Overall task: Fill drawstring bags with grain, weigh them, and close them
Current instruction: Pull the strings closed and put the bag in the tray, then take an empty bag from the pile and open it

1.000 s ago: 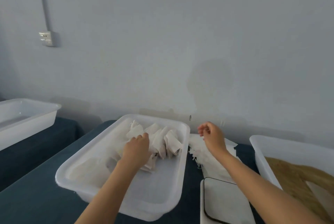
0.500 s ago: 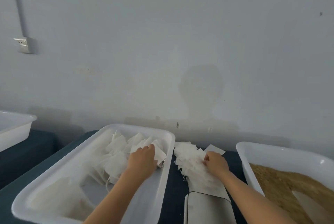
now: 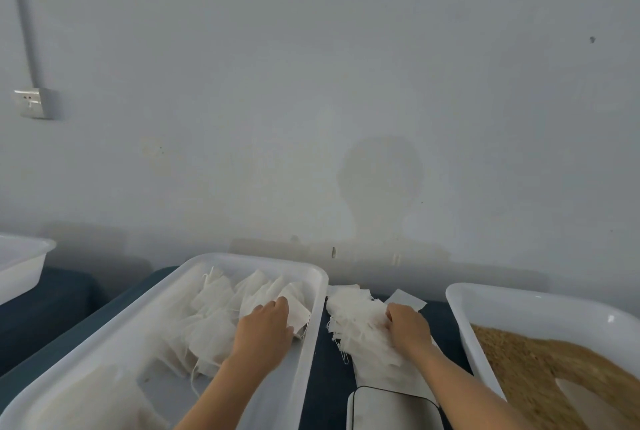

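My left hand (image 3: pixel 265 324) lies inside the long white tray (image 3: pixel 313 277), on top of a heap of white drawstring bags (image 3: pixel 214 322). Its fingers bend down over one bag (image 3: pixel 299 313) and their tips are hidden, so I cannot see whether they hold it. My right hand (image 3: pixel 408 325) reaches into a loose pile of flat empty bags (image 3: pixel 356 318) on the dark cloth between the trays. Its thumb and curled fingers pinch into the top of that pile. The grain (image 3: pixel 540 360) fills a white tub (image 3: pixel 519 298) on the right.
A white scale (image 3: pixel 391 409) with a dark-edged platform sits at the bottom, just in front of the pile of empty bags. Another white tub (image 3: pixel 20 256) stands at the far left. The wall runs close behind the trays, and a pale scoop shape (image 3: pixel 585 398) lies in the grain.
My right hand came down from above the table onto the pile of empty bags and dug its fingers in. My left hand stayed on the bags in the tray. The view shifted right.
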The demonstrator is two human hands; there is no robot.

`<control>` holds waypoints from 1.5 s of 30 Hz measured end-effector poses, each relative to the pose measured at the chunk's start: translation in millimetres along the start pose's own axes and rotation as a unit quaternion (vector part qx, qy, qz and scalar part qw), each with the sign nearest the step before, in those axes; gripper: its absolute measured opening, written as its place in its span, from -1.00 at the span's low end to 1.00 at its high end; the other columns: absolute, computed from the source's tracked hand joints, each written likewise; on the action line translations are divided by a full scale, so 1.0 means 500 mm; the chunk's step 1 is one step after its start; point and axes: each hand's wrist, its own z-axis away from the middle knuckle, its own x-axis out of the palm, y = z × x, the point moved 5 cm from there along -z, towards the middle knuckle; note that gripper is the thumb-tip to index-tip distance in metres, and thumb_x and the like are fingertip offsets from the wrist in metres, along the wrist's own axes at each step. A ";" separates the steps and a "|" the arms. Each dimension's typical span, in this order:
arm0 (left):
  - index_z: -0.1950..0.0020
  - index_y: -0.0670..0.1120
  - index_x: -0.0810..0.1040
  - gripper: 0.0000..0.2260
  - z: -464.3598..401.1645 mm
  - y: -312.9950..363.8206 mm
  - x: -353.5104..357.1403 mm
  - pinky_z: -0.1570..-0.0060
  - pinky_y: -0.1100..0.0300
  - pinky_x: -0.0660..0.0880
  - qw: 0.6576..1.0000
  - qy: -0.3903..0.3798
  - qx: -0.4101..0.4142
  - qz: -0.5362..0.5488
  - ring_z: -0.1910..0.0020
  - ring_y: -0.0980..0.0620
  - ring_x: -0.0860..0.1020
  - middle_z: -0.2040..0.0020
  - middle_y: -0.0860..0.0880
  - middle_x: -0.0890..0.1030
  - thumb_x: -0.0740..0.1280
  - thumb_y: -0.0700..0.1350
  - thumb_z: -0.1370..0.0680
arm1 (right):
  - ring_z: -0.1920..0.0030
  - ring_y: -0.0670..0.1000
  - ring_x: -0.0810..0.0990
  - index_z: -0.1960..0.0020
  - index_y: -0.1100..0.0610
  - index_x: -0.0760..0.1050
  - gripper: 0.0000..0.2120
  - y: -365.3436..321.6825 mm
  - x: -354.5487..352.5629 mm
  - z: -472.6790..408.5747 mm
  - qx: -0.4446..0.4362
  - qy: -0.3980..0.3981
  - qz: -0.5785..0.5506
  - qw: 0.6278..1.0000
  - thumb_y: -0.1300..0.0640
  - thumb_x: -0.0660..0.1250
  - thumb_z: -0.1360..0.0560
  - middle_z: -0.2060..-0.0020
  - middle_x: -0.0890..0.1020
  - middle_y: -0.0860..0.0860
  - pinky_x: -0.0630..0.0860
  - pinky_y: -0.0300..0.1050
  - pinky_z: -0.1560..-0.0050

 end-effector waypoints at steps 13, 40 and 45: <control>-0.18 -0.03 0.40 -0.81 -0.009 0.224 -0.051 -0.05 0.21 0.43 0.966 -0.007 0.089 0.242 -0.07 0.10 0.50 -0.14 0.07 0.53 0.24 -0.06 -0.58 | 0.34 -0.06 0.42 0.33 0.21 0.46 -0.75 0.111 -0.306 0.083 -0.031 0.184 -0.257 0.948 0.16 0.36 -0.50 0.38 0.51 0.00 0.29 -0.16 0.31; 0.24 -0.25 0.58 -0.87 -0.039 0.412 0.043 0.28 0.14 0.61 0.788 -0.036 -0.025 0.614 0.32 -0.05 0.58 0.29 -0.17 0.59 0.41 -0.23 -0.49 | 0.42 -0.28 0.49 0.44 0.00 0.49 -0.68 0.213 -0.280 0.169 -0.005 0.157 -0.412 0.898 0.26 0.44 -0.43 0.46 0.56 -0.20 0.35 -0.48 0.37; 0.18 -0.32 0.51 -0.83 -0.083 0.337 0.093 0.18 0.06 0.58 0.783 0.002 -0.137 0.607 0.36 -0.07 0.63 0.27 -0.13 0.53 0.31 -0.23 -0.54 | 0.27 -0.24 0.54 0.29 0.11 0.56 -0.84 0.227 -0.276 0.162 0.009 0.187 -0.422 0.887 0.25 0.41 -0.45 0.32 0.60 -0.15 0.38 -0.51 0.29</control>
